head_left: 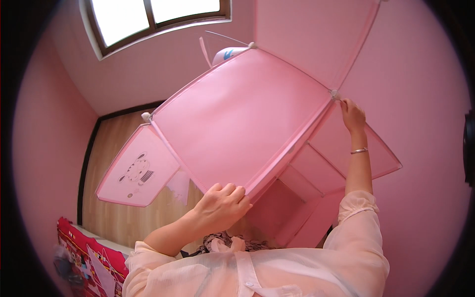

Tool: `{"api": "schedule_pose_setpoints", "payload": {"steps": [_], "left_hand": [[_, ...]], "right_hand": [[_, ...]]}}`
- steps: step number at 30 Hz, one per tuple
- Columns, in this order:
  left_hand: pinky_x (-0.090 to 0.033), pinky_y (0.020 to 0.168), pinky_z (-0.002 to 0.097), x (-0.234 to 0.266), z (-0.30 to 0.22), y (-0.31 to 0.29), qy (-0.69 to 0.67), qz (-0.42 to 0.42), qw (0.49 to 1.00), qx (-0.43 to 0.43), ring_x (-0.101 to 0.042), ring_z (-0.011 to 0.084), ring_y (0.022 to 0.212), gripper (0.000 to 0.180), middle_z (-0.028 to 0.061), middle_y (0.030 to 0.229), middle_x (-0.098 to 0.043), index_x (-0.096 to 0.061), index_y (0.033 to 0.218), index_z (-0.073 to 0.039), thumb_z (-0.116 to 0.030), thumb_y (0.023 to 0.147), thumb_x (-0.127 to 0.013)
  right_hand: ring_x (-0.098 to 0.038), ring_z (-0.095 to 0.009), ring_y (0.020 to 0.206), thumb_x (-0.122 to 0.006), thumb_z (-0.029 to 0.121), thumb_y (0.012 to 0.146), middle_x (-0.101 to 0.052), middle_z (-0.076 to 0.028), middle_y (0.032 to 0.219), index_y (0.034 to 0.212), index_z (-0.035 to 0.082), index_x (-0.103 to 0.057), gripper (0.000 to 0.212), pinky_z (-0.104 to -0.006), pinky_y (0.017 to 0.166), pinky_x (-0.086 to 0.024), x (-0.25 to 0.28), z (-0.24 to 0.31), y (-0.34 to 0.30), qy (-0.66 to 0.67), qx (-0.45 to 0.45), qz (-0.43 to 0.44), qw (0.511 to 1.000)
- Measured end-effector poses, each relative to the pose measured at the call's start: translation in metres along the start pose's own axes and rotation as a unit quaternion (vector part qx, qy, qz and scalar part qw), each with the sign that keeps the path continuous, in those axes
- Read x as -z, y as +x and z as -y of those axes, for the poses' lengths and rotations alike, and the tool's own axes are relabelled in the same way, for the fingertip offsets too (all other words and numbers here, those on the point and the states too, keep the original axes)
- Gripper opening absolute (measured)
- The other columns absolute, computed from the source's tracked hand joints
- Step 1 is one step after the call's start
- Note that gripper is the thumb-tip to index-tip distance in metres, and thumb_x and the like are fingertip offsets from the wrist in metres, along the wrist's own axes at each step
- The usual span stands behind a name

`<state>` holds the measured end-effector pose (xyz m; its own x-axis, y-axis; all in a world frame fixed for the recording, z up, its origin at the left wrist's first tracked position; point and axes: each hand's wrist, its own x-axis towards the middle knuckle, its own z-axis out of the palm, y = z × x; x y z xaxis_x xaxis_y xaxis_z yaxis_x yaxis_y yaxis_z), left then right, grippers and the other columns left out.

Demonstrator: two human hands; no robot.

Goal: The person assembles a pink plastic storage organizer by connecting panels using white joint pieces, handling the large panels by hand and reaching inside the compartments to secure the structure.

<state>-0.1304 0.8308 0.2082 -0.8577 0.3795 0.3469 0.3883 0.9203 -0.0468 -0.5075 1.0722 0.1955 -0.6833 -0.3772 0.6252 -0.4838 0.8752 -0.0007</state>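
A pink storage cabinet point(242, 114), made of wire-edged panels joined by pale corner connectors, fills the middle. My left hand point(223, 205) is closed round the near corner of its top panel, and the fingers hide that corner. At the right, my right hand point(353, 118) is raised with its fingers pinched at the panel edge, just beside a corner connector point(334, 94). Another connector point(146, 117) sits at the left corner. From there a door panel point(141, 173) with a cartoon animal print hangs swung outward. A second door panel point(368, 146) sticks out on the right.
Another pink panel point(314, 37) stands up behind the top, close to the pink wall point(415, 119). Wooden floor point(116, 143) shows at the left. A red patterned cloth point(94, 257) lies at lower left. A window point(158, 20) is above.
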Motion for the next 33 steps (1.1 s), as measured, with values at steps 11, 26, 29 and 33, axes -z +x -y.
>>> {"api": "schedule_pose_setpoints", "payload": {"steps": [11,26,29,33], "left_hand": [[-0.04,0.068,0.0353,0.024,0.149,-0.126,0.195,-0.213,0.906,0.31,-0.052,0.023,0.076,0.015,0.0067,0.083,-0.055,-0.054,0.083,-0.003,-0.016,0.074,-0.058],[-0.047,0.053,0.036,0.013,0.263,-0.174,0.052,-0.036,0.934,0.353,-0.06,0.0263,0.063,0.021,0.0089,0.069,-0.059,-0.048,0.08,-0.005,-0.026,0.081,-0.049],[-0.046,0.06,0.0389,0.014,0.271,-0.143,-0.027,-0.113,0.939,0.324,-0.058,0.0296,0.075,0.028,0.0137,0.093,-0.054,-0.045,0.093,-0.004,-0.025,0.078,-0.054],[-0.047,0.062,0.038,0.009,0.281,-0.106,-0.051,-0.073,0.95,0.298,-0.058,0.0295,0.076,0.03,0.0145,0.097,-0.052,-0.047,0.093,-0.004,-0.025,0.075,-0.058]], "right_hand": [[-0.053,-0.025,0.084,-0.049,0.017,0.082,-0.057,-0.009,0.089,0.091,0.005,-0.054,0.015,-0.0337,0.068,-0.043,0.085,0.136,-0.054,0.204,-0.089,-0.024,0.975],[-0.052,-0.021,0.085,-0.06,0.026,0.072,-0.054,-0.01,0.085,0.09,0.004,-0.053,0.03,-0.0331,0.072,-0.041,0.105,0.465,-0.107,0.001,0.205,0.122,0.971],[-0.057,-0.02,0.076,-0.056,0.017,0.072,-0.054,-0.009,0.08,0.08,0.006,-0.052,0.014,-0.0306,0.057,-0.046,0.076,0.482,-0.089,-0.058,0.208,0.107,0.971],[-0.059,-0.021,0.055,-0.05,0.01,0.073,-0.056,-0.007,0.065,0.074,0.006,-0.05,0.005,-0.0291,0.044,-0.048,0.062,0.493,-0.076,-0.1,0.23,0.106,0.962]]}}
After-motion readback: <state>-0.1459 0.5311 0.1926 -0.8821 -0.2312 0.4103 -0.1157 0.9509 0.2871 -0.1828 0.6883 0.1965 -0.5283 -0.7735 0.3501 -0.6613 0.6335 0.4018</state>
